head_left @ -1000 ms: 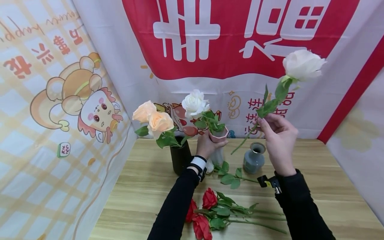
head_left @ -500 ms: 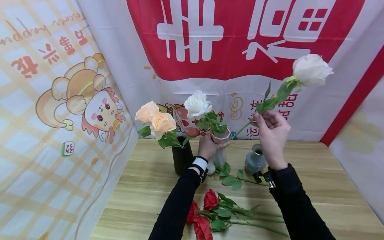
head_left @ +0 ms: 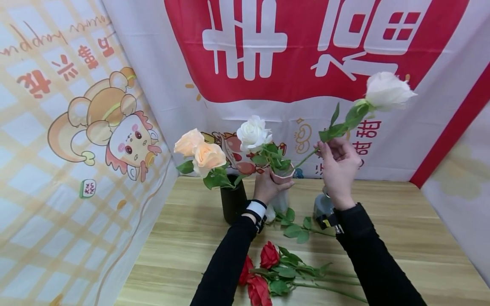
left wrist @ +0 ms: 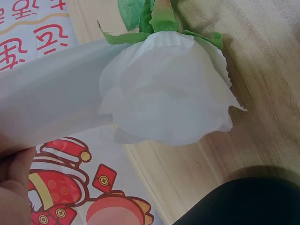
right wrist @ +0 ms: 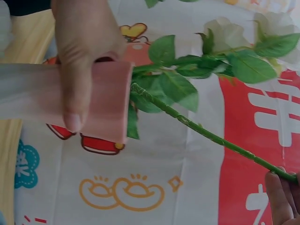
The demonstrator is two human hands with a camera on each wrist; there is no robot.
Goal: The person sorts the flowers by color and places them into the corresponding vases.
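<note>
My left hand [head_left: 272, 183] grips a pale vase with a pink rim [head_left: 282, 175] that holds one white rose [head_left: 252, 133]. My right hand [head_left: 328, 149] pinches the stem of a second white rose [head_left: 386, 90], held slanted with the bloom up to the right. In the right wrist view the cut end of that stem [right wrist: 140, 90] sits at the vase mouth [right wrist: 123, 101], beside the left hand [right wrist: 84, 42]. The left wrist view shows another white bloom [left wrist: 168, 93] lying on the table next to the vase body [left wrist: 47, 98].
A black vase [head_left: 232, 202] with two peach roses [head_left: 199, 153] stands left of the held vase. A grey-blue vase [head_left: 323, 207] is partly hidden behind my right wrist. Several red roses [head_left: 268, 272] lie near the wooden table's [head_left: 402, 221] front edge. Banners wall in three sides.
My right hand has moved left and slightly up, swinging the white rose's stem end from above the grey-blue vase to the pink-rimmed vase's mouth. The left hand has stayed on the vase.
</note>
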